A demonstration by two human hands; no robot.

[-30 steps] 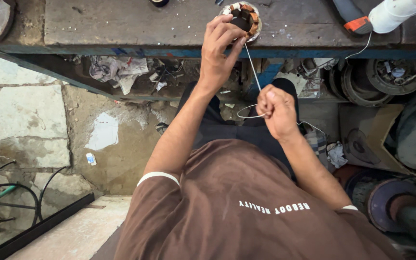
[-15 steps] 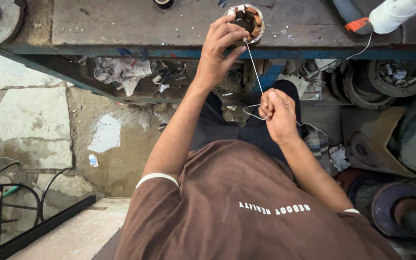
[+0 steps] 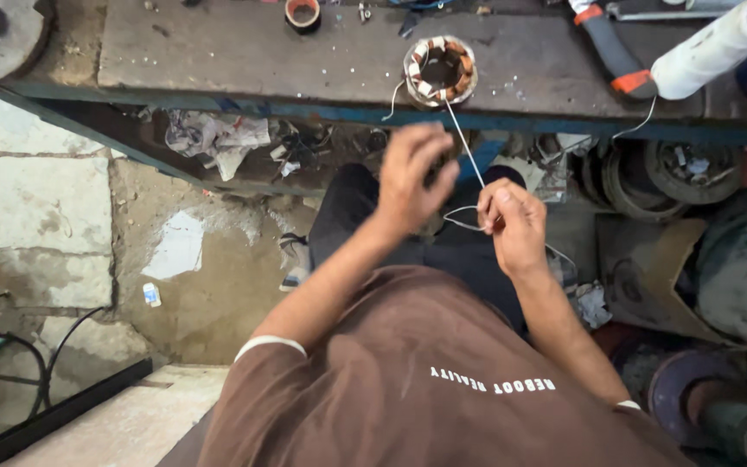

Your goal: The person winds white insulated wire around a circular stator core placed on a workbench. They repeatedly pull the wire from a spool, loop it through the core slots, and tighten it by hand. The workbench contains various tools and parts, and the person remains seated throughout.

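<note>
Right hand (image 3: 512,227) pinching white thread (image 3: 464,151) from stator (image 3: 440,71) on counter (image 3: 218,52); left hand (image 3: 412,177) loosely open. Risk: hard tug snapping thread.

We see a stator (image 3: 440,71) of dull metal with glossy copper windings, resting on a counter (image 3: 218,52) of rough, stained grey metal. A thin, smooth white cord (image 3: 464,151) runs from it, and our shirt (image 3: 408,380) is matt brown cloth.
</note>
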